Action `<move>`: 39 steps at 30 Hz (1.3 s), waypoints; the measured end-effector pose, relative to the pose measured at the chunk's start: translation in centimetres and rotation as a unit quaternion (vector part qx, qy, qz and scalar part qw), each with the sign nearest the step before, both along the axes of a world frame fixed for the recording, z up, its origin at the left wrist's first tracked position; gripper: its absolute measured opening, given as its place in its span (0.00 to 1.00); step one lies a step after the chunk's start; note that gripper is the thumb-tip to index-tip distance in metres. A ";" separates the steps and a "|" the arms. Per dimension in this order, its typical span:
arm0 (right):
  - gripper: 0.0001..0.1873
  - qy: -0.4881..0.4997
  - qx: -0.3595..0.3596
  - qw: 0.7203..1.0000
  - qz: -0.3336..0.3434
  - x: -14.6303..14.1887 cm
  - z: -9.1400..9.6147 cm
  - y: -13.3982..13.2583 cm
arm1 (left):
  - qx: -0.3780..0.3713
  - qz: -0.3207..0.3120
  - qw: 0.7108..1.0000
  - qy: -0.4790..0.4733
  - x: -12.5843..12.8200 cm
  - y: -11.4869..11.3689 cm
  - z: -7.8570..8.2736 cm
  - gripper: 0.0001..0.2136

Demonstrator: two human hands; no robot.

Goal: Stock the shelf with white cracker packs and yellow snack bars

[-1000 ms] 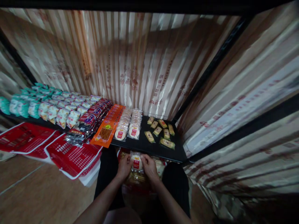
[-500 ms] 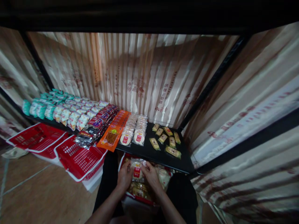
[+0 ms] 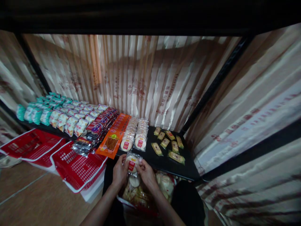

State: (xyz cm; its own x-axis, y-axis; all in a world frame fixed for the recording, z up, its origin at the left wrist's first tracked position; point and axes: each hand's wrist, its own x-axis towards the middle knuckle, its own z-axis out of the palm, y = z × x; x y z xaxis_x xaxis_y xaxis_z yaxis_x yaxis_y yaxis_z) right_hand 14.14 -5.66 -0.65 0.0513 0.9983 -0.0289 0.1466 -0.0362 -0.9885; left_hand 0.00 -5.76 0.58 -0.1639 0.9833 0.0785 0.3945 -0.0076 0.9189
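Observation:
My left hand and my right hand together grip a clear-wrapped round pastry packet with a red label, held just in front of the black shelf's front edge. Below the hands sits a red basket with more wrapped pastries and snack packets. On the shelf right behind the held packet stand two rows of the same round pastry packets. Several small yellow snack bars lie loose to their right.
Orange snack packets, dark red-and-purple packets and rows of white and teal bags fill the shelf to the left. Red baskets lie stacked on the wooden floor at left. Striped fabric walls the shelf behind and right.
Both hands have lifted the pastry packet up out of the red basket toward the shelf edge. The camera view has shifted a little.

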 end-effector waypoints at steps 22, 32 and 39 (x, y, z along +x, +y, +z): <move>0.09 -0.209 0.036 0.977 -0.031 -3.5 1.2 6.9 | 0.119 0.076 0.984 0.108 -1.4 6.1 -2.0 0.20; 0.09 -0.270 0.038 0.960 -0.067 -4.3 0.0 8.6 | 0.144 0.070 0.972 0.174 -1.1 7.3 -3.5 0.22; 0.11 -0.202 0.060 0.975 -0.074 -4.1 -1.3 8.7 | 0.142 0.076 0.970 0.180 -0.5 7.5 -4.3 0.19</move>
